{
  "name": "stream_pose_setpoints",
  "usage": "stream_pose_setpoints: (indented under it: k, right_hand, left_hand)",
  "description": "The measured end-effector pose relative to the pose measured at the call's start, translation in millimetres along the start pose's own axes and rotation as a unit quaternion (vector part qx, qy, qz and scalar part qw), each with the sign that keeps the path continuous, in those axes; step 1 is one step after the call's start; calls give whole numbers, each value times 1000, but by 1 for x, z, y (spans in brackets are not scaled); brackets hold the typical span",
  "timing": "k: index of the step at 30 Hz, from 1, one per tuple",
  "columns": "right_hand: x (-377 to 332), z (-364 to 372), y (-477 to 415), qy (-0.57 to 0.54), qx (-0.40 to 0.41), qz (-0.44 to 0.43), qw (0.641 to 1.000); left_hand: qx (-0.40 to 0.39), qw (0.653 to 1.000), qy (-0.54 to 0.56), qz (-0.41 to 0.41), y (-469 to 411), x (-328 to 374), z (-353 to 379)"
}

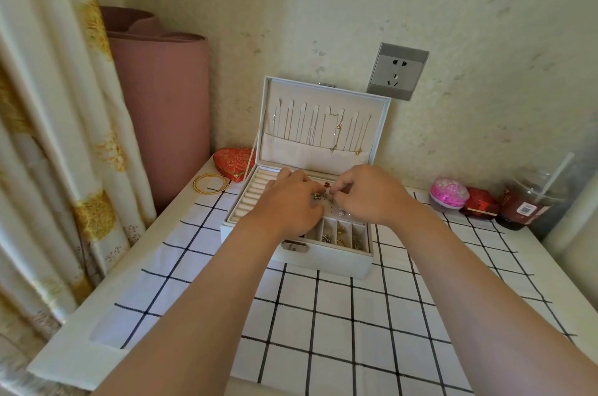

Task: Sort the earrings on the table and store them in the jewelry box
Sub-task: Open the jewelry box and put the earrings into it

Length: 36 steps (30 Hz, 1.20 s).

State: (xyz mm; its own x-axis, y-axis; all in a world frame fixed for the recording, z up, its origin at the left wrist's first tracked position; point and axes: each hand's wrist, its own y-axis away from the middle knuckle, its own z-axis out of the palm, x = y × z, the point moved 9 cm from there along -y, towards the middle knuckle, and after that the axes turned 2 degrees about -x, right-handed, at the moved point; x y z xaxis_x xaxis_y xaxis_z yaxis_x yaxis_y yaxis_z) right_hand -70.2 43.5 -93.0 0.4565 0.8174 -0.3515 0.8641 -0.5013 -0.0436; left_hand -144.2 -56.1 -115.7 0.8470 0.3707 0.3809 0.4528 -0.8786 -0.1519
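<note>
1. Head view: a white jewelry box (296,261) stands open on a white cloth with a black grid (323,331), which covers a white surface (64,353) set against the wall.
2. Its raised lid (378,136) leans back near the wall, and thin chain necklaces (336,130) hang in a row inside it.
3. Both arms reach in over the box tray. The left hand (291,201) and right hand (369,193) meet above its middle, fingertips almost touching.
4. Small silver earrings (320,197) sit between the two hands. The left grip is curled round them, and the right grip pinches at them with thumb and forefinger. I cannot tell how many pieces there are.
5. More small jewelry pieces (339,233) lie in the narrow compartments at the front right of the tray. A column of cream ring rolls (255,191) fills its left side.
6. Left of the box lie gold bangles (211,182), just beside a red heart-shaped box (234,162).
7. Well off to the right stand a pink round container (449,193), a red box (479,203) and a clear plastic cup with a straw (527,204).
8. A grey wall socket (397,71) is above the lid, and a rolled pink mat (161,104) stands in the corner beside a cream curtain (48,104).
</note>
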Motion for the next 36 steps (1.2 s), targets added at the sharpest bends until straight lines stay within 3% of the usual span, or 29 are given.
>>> stream_pose_setpoints:
  k: [3, 17, 25, 30, 36]
  right_hand:
    - [0, 2, 4, 1, -24, -2, 1000]
    - [42, -36, 99, -58, 15, 25, 998]
    - [78, -17, 179, -29, -152, 73, 985]
    - [95, 4, 217, -23, -281, 106, 954]
    - [97, 24, 236, -2, -333, 123, 935]
  left_hand:
    - [2, 1000, 2, -2, 0, 1, -1]
    - [38, 994, 74, 77, 26, 80, -10]
    - [-158, 972, 108, 138, 62, 167, 40]
    - [-317, 936, 44, 145, 90, 191, 90]
    - [-358, 922, -2, 148, 109, 199, 115]
